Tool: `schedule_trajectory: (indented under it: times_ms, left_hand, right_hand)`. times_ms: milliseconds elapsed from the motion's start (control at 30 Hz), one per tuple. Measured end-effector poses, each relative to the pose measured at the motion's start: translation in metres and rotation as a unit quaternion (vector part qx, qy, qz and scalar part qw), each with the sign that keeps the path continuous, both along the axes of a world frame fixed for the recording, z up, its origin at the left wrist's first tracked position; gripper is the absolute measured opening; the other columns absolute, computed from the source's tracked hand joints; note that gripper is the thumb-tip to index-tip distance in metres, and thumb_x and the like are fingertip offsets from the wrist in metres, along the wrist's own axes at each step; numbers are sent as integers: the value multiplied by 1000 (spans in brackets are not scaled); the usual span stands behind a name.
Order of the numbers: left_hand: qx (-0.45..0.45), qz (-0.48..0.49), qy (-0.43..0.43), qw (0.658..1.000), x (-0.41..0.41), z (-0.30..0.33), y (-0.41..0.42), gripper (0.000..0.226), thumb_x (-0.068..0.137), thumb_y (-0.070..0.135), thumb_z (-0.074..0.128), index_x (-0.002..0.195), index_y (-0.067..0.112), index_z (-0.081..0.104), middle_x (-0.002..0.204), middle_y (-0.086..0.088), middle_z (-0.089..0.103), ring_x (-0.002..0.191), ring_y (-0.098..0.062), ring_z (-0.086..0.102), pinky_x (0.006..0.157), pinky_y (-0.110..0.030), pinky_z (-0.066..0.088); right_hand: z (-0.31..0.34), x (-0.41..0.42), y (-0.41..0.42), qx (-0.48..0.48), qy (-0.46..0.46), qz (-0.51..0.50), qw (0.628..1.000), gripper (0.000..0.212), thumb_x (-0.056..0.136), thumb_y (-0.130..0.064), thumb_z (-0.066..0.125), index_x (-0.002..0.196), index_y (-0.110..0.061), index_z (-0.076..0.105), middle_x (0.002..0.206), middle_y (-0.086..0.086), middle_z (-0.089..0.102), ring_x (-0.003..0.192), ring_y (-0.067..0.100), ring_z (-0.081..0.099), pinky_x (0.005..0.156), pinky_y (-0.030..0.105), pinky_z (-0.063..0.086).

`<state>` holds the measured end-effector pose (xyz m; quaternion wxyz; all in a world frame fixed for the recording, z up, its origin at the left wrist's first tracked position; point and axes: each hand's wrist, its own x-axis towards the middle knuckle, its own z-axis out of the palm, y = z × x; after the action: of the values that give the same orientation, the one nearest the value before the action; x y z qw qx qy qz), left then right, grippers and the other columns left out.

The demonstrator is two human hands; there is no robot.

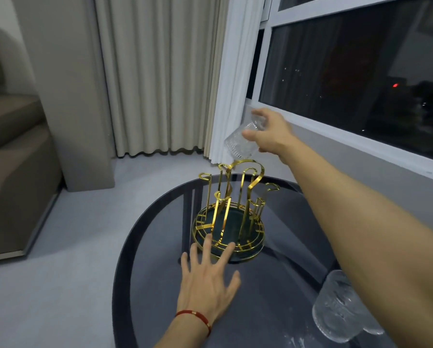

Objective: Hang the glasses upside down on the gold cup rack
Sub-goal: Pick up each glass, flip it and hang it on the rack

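The gold cup rack [231, 209] stands on a dark round base near the middle of the glass table [160, 285], its hooked prongs bare. My right hand [270, 133] grips a clear ribbed glass [240, 143] tilted mouth-down, just above and behind the rack's tallest loop. My left hand [207, 277] lies flat with fingers spread, fingertips touching the front rim of the rack's base. Other clear textured glasses [340, 307] stand at the table's right front, partly hidden under my right forearm.
Beige curtains [160, 76] and a white one hang behind the table. A dark window [356, 71] with a white sill runs along the right. A brown sofa [12, 177] sits at the left on the grey floor.
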<state>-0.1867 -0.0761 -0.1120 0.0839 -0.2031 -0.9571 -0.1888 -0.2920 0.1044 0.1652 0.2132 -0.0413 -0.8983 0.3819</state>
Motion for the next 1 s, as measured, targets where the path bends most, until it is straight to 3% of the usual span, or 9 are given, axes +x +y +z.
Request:
schedule_trajectory:
  times_ms: [67, 200, 333, 400, 633, 733, 800, 900, 1000]
  left_hand:
    - [2, 0, -2, 1000, -1, -1, 0, 67, 90, 72, 16, 152, 58, -4, 173, -4, -3, 155, -41, 8, 124, -59, 6]
    - [5, 3, -11, 1000, -5, -1, 0, 68, 90, 72, 17, 153, 57, -5, 173, -4, -5, 155, -43, 8, 124, -60, 3]
    - [-3, 2, -26, 1000, -7, -1, 2, 69, 92, 72, 24, 152, 58, -5, 173, -4, -8, 155, -44, 4, 122, -60, -2]
    - [0, 1, -22, 1000, -8, -1, 2, 67, 92, 71, 25, 152, 58, -3, 173, -4, -7, 155, -44, 4, 122, -60, -2]
    - [3, -4, -23, 1000, -6, 0, 1, 64, 92, 68, 29, 150, 58, 5, 173, -4, -7, 155, -46, 4, 122, -60, -3]
    - [-3, -6, -19, 1000, -5, 2, 0, 65, 92, 68, 28, 152, 55, 7, 173, -5, -5, 154, -46, 7, 123, -61, 1]
    - [-8, -6, -14, 1000, -4, 3, -2, 65, 91, 66, 25, 153, 53, 10, 172, -5, -1, 153, -45, 11, 124, -62, 6]
    - [-11, 0, -4, 1000, -3, 5, -3, 65, 91, 65, 24, 153, 52, 12, 172, -6, 4, 151, -45, 18, 123, -61, 13]
    - [-24, 2, 1, 1000, -1, 6, -3, 64, 92, 64, 24, 153, 52, 12, 171, -7, 8, 148, -44, 23, 122, -61, 18]
  right_hand:
    - [-2, -16, -8, 26, -59, 26, 998, 71, 91, -22, 77, 154, -26, 46, 161, 9, 45, 129, 30, 56, 94, 43, 58]
    - [-12, -36, -23, 77, -156, 57, 983, 69, 85, -15, 83, 147, -27, 55, 153, 14, 50, 126, 37, 57, 101, 51, 55]
    - [-20, -45, -34, 148, -230, 87, 958, 59, 78, -11, 88, 131, -25, 67, 132, 6, 55, 113, 30, 54, 76, 37, 51]
    - [-21, -49, -41, 174, -259, 90, 946, 56, 77, -13, 89, 128, -24, 69, 129, 5, 57, 112, 30, 54, 73, 35, 51]
    - [-19, -56, -56, 287, -324, 112, 895, 57, 88, -14, 80, 142, -23, 63, 144, 7, 55, 125, 32, 55, 78, 32, 54]
    - [-21, -57, -58, 276, -328, 120, 896, 58, 94, -11, 72, 148, -25, 58, 153, 10, 52, 136, 35, 54, 75, 30, 51]
    - [-23, -52, -56, 244, -310, 113, 912, 59, 97, -9, 66, 153, -24, 53, 157, 11, 50, 139, 37, 53, 83, 33, 52]
    - [-28, -37, -50, 201, -207, 72, 955, 49, 99, -11, 58, 147, -19, 59, 152, 13, 57, 137, 35, 55, 110, 45, 48]
    - [-41, -6, -44, 169, -91, 21, 981, 38, 102, -20, 54, 138, -18, 65, 143, 12, 63, 130, 32, 60, 108, 49, 51]
